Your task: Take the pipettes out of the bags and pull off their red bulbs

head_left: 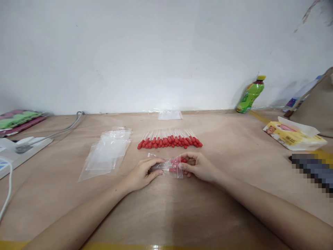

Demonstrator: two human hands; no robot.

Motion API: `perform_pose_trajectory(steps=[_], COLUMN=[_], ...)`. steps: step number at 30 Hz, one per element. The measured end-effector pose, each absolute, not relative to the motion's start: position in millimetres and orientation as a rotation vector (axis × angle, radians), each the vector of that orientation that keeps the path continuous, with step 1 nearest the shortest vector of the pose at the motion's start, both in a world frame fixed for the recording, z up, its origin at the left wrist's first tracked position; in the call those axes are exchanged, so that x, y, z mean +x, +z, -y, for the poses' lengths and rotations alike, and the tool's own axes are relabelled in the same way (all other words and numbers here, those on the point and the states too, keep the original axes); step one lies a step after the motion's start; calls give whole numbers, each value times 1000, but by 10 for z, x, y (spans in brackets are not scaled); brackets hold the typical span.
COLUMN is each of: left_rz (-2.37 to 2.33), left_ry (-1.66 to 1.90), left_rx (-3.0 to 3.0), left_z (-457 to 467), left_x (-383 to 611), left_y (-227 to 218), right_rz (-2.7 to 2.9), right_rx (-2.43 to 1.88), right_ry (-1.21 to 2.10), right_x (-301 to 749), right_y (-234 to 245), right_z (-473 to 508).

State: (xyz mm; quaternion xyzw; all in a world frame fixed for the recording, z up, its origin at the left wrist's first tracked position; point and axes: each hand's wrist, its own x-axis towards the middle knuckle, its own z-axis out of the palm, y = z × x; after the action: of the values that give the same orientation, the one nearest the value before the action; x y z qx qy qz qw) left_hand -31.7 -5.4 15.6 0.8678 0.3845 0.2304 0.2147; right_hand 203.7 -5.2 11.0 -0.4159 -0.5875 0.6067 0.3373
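A small clear zip bag (168, 166) with red-tipped droppers inside lies on the wooden table (166, 208) between my hands. My left hand (144, 172) grips its left end with curled fingers. My right hand (197, 166) pinches the right end, where the red tips show. Just beyond, a row of several red-tipped droppers (169, 139) lies side by side. A stack of empty clear zip bags (108, 152) sits to the left of my left hand.
Another clear bag (169, 114) lies by the wall. A green bottle (251, 94) leans at the back right, a yellow tissue pack (293, 137) at the right. A power strip with cables (23, 147) and a pink-green item (18, 119) are at the left.
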Motion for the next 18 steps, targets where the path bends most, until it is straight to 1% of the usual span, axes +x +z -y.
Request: perform_pose_trajectory(steps=[5,10,15,18], left_rz=[-1070,-1087,-1104,-1110], left_ry=[631,625,610,609], left_rx=[2405,2420,2424,2424], left_z=[57,60,69,60], left_x=[-323,-338,-345,-340], left_y=[156,151,158,155], right_rz=[1470,1651,1690,1615], right_rx=[-1052,-1176,-1263,-1261], right_ry=[1591,1450,1031,688], right_x=[2273,2701,3202,3308], right_y=[144,446,773,765], right_z=[1,-91,-191,-259])
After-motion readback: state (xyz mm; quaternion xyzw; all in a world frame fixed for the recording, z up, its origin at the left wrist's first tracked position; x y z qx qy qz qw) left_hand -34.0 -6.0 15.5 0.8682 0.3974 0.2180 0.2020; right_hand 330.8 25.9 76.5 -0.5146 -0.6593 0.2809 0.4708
